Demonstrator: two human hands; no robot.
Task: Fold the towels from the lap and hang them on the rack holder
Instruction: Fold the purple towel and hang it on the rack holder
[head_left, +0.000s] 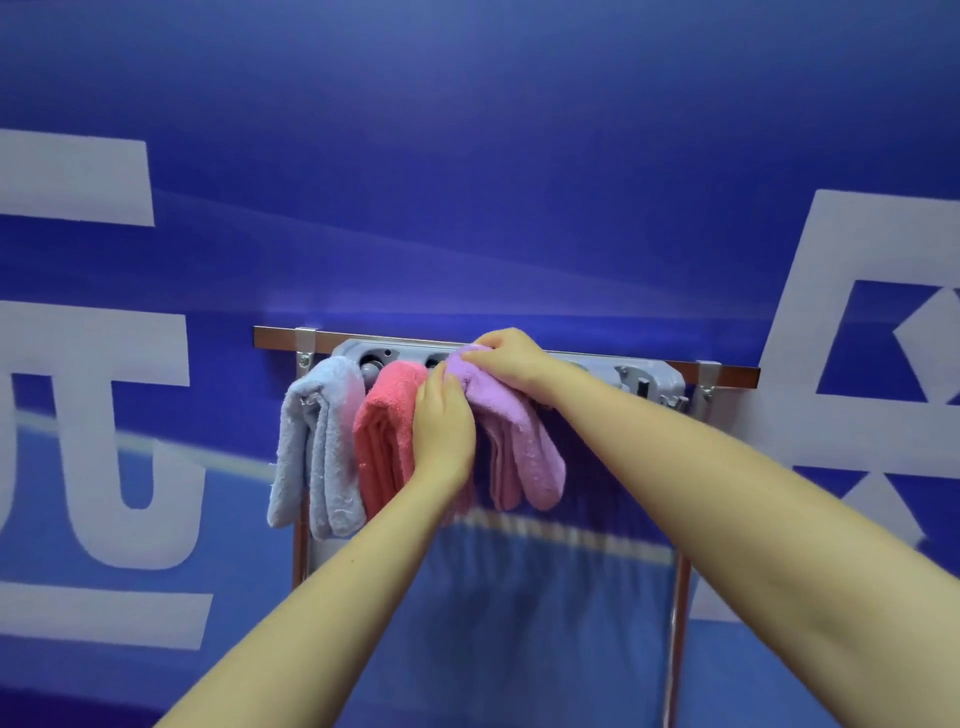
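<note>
Gripping the purple towel atop the rack holder, the right hand curls its grip tight. Left hand pinches the towel's near side beside the pink towel.

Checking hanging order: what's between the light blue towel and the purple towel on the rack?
The pink towel, seen in the head view, with the left hand at its right edge.
</note>
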